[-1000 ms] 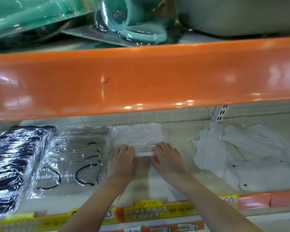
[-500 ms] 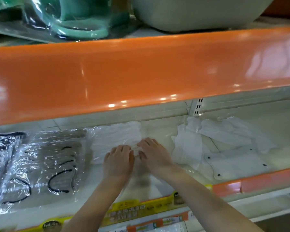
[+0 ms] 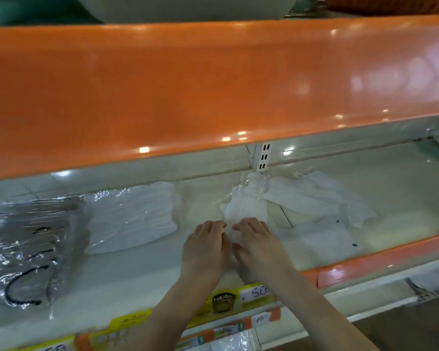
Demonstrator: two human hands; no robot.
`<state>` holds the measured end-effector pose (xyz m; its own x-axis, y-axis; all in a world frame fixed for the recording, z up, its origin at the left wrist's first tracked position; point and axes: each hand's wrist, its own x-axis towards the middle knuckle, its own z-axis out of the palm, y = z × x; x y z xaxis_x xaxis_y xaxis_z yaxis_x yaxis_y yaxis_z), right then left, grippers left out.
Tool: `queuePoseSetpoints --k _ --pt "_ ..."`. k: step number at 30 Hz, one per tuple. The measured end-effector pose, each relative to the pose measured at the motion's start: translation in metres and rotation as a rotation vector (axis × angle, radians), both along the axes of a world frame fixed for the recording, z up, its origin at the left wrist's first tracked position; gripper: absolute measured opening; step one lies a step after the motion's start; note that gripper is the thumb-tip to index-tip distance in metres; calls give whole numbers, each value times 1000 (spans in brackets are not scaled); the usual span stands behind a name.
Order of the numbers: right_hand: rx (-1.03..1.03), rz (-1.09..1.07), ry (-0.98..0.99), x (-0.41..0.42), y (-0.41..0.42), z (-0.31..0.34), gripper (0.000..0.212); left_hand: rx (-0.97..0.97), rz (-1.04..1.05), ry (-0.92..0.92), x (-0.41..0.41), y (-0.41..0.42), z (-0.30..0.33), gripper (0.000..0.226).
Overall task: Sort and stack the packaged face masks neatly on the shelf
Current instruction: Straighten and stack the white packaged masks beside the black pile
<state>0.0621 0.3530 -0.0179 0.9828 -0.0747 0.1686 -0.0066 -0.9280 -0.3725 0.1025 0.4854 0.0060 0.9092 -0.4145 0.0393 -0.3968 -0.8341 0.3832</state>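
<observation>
Packaged face masks lie spread along the shelf [image 3: 137, 272] in front of you, and your two hands meet at its middle. Your left hand [image 3: 205, 247] rests palm down with its fingers straight, touching the near end of a white mask pack [image 3: 246, 207] in clear wrap. Your right hand [image 3: 255, 243] lies just beside it, thumbs nearly touching, fingers also flat on the same pack. Neither grip is closed round anything; both press on the film with open fingers, though blur keeps you from telling how much of the pack sits under the palms.

Beyond your fingertips that pack runs away from you toward the slotted upright [image 3: 262, 157] at the back of the shelf. To the left of your left hand, apart from it, sits a neat white stack of masks [image 3: 133, 216] under shiny wrap. Farther left still is a clear pack with black ear loops [image 3: 28, 252] showing through. To the right of your right hand, loose white mask packs [image 3: 314, 198] lie crooked and overlapping, one flat pack [image 3: 319, 239] nearest the shelf's front edge showing small dark dots.

Below your wrists a yellow price label [image 3: 241, 297] runs along the shelf lip. Above your hands the orange edge of the upper shelf [image 3: 213, 84] fills the view.
</observation>
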Motion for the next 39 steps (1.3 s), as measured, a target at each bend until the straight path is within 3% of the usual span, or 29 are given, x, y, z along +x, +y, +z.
queuePoseSetpoints --k 5,7,12,21,26,30,32,35,37,39 --pt "-39 22 104 -6 -13 -9 64 -30 15 40 -10 -11 -16 48" --pt "-34 44 31 -6 -13 -15 60 -65 30 -3 -12 -13 -23 54" --pt "-21 57 -79 -6 -15 -17 54 -98 57 -128 -17 -12 -27 35" --pt "-2 24 -123 -10 -14 -20 30 -137 10 -77 -15 -15 -28 40" --pt "95 8 -199 -14 -14 -13 9 -433 99 -34 -17 -11 -25 36" --pt "408 -60 -197 -14 -20 5 7 -755 219 -47 -17 -7 -7 38" --pt "659 -87 -161 -14 -25 25 18 -844 243 -23 -14 -5 -1 39" --pt "1161 -135 -138 -13 -31 59 20 -904 283 40 0 -3 5 41" --pt "1658 -106 -76 -12 -37 69 6 -997 354 163 8 -5 13 41" --pt "1994 -81 32 -12 -44 76 21 -1090 399 344 13 -5 23 38"
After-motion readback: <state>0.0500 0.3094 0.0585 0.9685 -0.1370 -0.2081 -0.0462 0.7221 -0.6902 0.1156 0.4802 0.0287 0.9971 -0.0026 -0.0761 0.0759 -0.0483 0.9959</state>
